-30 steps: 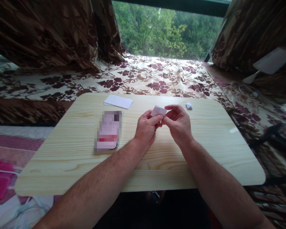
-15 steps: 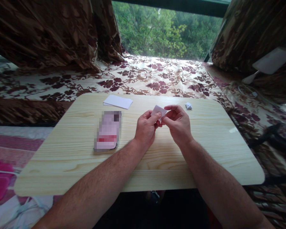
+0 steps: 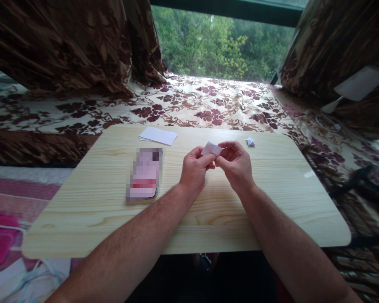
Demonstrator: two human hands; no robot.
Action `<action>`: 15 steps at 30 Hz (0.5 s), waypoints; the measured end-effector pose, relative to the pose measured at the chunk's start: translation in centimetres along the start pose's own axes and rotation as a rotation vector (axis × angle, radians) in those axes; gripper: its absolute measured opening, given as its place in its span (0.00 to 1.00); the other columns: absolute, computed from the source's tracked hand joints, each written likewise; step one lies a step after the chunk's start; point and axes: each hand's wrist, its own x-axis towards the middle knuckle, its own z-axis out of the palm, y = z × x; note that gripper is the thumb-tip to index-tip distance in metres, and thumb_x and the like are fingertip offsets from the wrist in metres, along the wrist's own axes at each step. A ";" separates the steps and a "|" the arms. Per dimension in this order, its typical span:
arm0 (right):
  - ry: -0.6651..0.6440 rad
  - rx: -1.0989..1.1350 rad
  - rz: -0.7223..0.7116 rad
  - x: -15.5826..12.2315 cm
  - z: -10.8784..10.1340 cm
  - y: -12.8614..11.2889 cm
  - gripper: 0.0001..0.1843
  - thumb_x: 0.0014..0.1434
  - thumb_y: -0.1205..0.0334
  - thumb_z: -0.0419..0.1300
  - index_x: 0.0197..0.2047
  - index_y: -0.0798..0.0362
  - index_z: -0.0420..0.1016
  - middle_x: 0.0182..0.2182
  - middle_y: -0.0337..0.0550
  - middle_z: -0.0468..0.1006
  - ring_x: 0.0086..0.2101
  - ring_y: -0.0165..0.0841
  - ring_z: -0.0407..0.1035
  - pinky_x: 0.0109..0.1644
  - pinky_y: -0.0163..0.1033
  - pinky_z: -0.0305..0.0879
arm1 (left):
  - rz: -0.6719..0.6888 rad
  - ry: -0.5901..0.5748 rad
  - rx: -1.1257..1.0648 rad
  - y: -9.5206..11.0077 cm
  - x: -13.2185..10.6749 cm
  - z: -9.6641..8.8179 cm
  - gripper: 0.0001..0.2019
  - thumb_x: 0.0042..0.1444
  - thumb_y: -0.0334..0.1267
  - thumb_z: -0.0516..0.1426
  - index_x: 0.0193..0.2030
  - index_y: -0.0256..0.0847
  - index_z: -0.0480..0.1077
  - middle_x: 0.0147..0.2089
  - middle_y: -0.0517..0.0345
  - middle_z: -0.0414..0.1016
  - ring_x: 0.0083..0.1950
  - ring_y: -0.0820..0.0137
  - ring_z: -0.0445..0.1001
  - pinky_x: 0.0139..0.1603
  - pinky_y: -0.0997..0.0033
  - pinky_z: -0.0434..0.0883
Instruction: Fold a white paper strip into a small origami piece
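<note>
Both my hands are raised a little above the middle of a light wooden table. My left hand and my right hand pinch a small folded piece of white paper between their fingertips. The fingers of both hands are closed on it. A small folded white paper figure lies on the table to the far right of my hands. A thin stack of white paper sheets lies near the far edge to the left.
A phone-sized flat object, blurred out, lies on the table left of my hands. Floral cloth covers the surface behind the table, with curtains at both sides and a window with trees. Pink fabric lies at the lower left.
The small paper has tilted lower and sits closer between my fingertips; my hands have drawn slightly together. The view shifted a little.
</note>
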 end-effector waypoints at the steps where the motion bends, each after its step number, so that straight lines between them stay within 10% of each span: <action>1: -0.002 -0.011 -0.008 0.0 0.0 0.1 0.17 0.45 0.71 0.64 0.40 0.50 0.71 0.24 0.31 0.76 0.24 0.27 0.70 0.27 0.34 0.67 | -0.004 0.000 0.003 0.0 0.0 0.0 0.06 0.44 0.28 0.62 0.27 0.37 0.69 0.22 0.63 0.68 0.23 0.77 0.65 0.27 0.76 0.61; 15: -0.035 0.027 0.056 0.2 0.2 -0.8 0.17 0.42 0.68 0.67 0.32 0.49 0.64 0.22 0.30 0.73 0.21 0.26 0.66 0.25 0.34 0.66 | -0.018 -0.065 0.081 -0.1 -0.1 -0.4 0.07 0.47 0.35 0.65 0.29 0.37 0.71 0.24 0.61 0.69 0.24 0.77 0.64 0.27 0.75 0.62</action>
